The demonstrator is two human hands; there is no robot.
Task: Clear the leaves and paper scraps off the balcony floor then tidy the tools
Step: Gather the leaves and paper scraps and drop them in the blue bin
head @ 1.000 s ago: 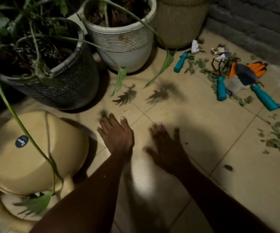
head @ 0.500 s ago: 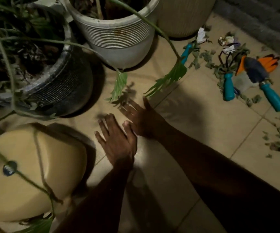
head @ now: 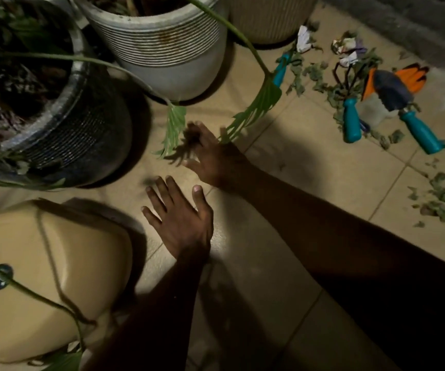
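Leaves [head: 315, 72] and paper scraps [head: 345, 45] lie well right of both hands; left hand [head: 181, 220], right hand [head: 213, 156] near together, fingers spread, empty.

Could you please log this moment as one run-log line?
left hand: open, flat over floor | right hand: open, near drooping leaf | leaf litter, paper scraps, trowel: untouched

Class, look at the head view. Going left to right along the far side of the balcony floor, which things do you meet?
dark pot → white pot → cream pot → crumpled paper → trowel
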